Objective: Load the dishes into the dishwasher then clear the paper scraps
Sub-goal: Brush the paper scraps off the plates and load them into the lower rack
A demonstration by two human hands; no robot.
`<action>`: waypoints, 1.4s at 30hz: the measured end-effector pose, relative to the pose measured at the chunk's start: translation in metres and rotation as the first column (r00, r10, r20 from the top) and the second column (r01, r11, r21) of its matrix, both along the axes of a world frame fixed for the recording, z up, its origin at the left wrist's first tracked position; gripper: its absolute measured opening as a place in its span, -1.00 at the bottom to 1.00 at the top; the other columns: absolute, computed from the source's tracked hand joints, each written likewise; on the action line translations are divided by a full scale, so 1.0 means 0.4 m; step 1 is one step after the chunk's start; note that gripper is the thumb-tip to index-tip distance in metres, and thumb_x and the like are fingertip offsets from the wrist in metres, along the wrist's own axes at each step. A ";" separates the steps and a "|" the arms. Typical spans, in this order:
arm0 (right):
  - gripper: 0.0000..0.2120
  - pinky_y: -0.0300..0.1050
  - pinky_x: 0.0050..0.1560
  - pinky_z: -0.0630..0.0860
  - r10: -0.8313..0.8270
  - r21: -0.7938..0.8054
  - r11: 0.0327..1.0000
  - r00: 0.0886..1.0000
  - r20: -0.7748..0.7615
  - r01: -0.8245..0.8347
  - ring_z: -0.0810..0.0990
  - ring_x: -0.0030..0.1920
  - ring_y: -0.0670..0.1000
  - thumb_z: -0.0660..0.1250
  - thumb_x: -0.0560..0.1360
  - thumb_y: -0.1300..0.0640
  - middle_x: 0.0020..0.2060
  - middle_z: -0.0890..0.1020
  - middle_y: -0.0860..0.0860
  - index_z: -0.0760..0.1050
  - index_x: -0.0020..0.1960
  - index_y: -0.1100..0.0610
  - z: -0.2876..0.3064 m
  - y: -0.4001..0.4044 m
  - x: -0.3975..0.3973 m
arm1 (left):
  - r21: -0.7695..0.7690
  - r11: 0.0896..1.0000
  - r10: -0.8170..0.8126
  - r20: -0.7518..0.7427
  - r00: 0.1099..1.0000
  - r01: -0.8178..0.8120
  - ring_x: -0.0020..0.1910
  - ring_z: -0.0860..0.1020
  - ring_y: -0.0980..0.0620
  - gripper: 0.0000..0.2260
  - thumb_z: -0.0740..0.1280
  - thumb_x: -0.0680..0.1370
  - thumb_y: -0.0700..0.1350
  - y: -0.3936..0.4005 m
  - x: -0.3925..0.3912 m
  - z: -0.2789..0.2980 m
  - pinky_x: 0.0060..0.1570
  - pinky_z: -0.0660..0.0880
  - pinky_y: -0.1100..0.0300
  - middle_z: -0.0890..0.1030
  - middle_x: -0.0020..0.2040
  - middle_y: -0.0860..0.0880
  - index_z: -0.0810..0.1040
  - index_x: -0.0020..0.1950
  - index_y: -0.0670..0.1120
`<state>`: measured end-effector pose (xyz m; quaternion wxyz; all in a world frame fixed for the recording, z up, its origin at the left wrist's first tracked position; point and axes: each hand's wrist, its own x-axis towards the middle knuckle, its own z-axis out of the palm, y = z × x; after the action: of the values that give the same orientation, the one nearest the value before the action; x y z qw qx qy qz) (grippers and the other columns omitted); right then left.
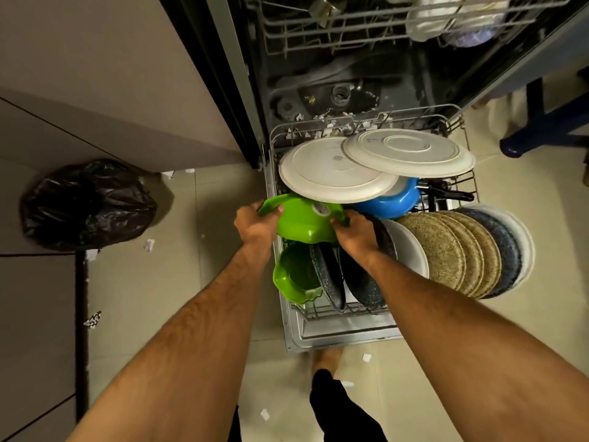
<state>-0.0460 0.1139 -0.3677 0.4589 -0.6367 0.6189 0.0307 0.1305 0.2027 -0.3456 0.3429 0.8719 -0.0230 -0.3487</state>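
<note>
A green plastic bowl [302, 220] is held upside down over the pulled-out lower dishwasher rack [344, 314]. My left hand [256, 223] grips its left rim and my right hand [355, 231] grips its right rim. Under it a second green bowl [294, 275] stands on edge beside dark speckled plates [328, 275]. Two large white plates [338, 170] lie face down across the rack's back. A blue bowl [392, 202] sits below them. White paper scraps [331, 124] litter the rack's back edge and the floor [149, 245].
A stack of speckled tan and blue plates [462, 253] leans at the rack's right side. A full black rubbish bag [86, 204] sits on the floor at left. The upper rack [398, 23] holds cups and bowls. A blue stool leg [538, 126] stands at right.
</note>
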 end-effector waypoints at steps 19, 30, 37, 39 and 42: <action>-0.74 -0.04 0.11 0.50 0.032 0.041 0.999 0.996 -0.081 -0.029 0.60 0.19 0.28 0.29 0.55 0.17 0.13 0.66 0.28 0.65 0.17 0.16 -0.026 0.011 0.030 | -0.161 0.950 -0.285 -0.110 0.952 0.266 0.29 0.56 -0.06 -0.51 0.41 0.54 -0.24 -0.095 -0.083 -0.032 0.31 0.47 0.16 0.60 0.30 -0.07 0.46 0.48 -0.11; -0.69 -0.01 0.24 0.49 0.037 0.013 0.999 0.996 -0.084 -0.036 0.59 0.25 0.26 0.31 0.57 0.14 0.19 0.64 0.27 0.61 0.28 0.16 -0.034 0.012 0.042 | 0.006 0.933 -0.360 0.005 0.933 0.360 0.12 0.61 -0.20 -0.74 0.40 0.59 -0.03 -0.117 -0.048 -0.037 0.02 0.44 0.13 0.67 0.07 -0.22 0.63 0.12 -0.22; -0.70 -0.04 0.18 0.54 0.058 0.013 0.998 0.997 -0.052 -0.058 0.62 0.18 0.23 0.33 0.56 0.12 0.13 0.67 0.25 0.62 0.25 0.16 -0.022 0.018 0.034 | -0.029 0.971 -0.238 -0.005 0.971 0.238 -0.06 0.65 0.02 -0.67 0.44 0.54 0.08 -0.083 -0.042 -0.026 -0.19 0.40 0.39 0.66 -0.05 -0.04 0.65 0.13 -0.14; -0.74 -0.07 0.12 0.54 0.075 0.016 0.997 0.996 -0.057 -0.074 0.64 0.12 0.22 0.33 0.53 0.17 0.08 0.68 0.23 0.63 0.19 0.18 -0.015 0.017 0.028 | -0.046 0.977 -0.208 0.016 0.978 0.209 -0.23 0.60 0.16 -0.73 0.42 0.57 0.03 -0.068 -0.047 -0.011 -0.33 0.35 0.52 0.62 -0.12 -0.01 0.64 0.14 -0.14; -0.77 -0.10 0.05 0.55 0.093 -0.006 0.996 0.995 -0.036 -0.093 0.65 0.04 0.18 0.33 0.51 0.22 0.01 0.69 0.18 0.62 0.14 0.16 -0.004 0.014 0.017 | -0.075 0.975 -0.206 0.058 0.977 0.210 -0.03 0.66 -0.02 -0.77 0.39 0.59 -0.07 -0.039 -0.058 -0.003 -0.09 0.44 0.34 0.68 -0.02 -0.08 0.63 0.19 -0.14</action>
<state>-0.0393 0.1194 -0.3692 0.4434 -0.6658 0.5970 0.0611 0.1073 0.1872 -0.3469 0.3387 0.8587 -0.1368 -0.3595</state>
